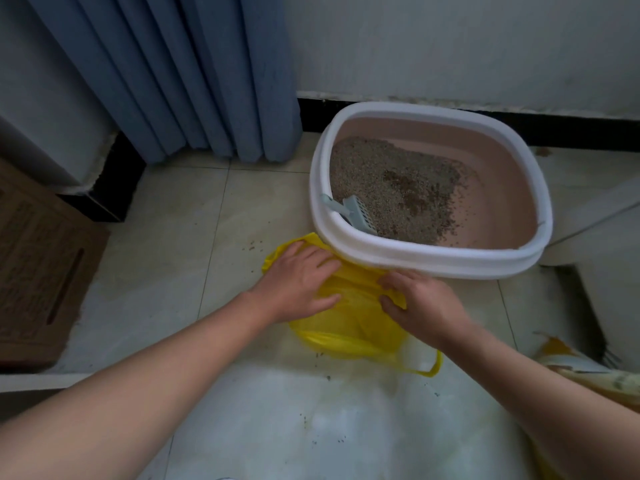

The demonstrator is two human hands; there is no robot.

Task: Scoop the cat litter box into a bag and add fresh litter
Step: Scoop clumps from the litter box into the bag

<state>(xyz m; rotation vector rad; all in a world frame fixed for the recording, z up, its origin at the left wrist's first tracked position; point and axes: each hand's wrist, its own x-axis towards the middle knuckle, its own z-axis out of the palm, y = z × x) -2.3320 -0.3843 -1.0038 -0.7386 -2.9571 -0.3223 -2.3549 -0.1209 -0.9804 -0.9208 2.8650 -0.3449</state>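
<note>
From the head camera, the yellow plastic bag lies on the tiled floor, touching the near wall of the litter box. The left hand rests flat on the bag with straight fingers, not gripping. The right hand has curled fingers and pinches the bag's edge. In the box, the grey litter is heaped toward the left side, and a pale blue scoop leans there against the rim. A blue curtain hangs behind, and a cardboard box stands at the left.
</note>
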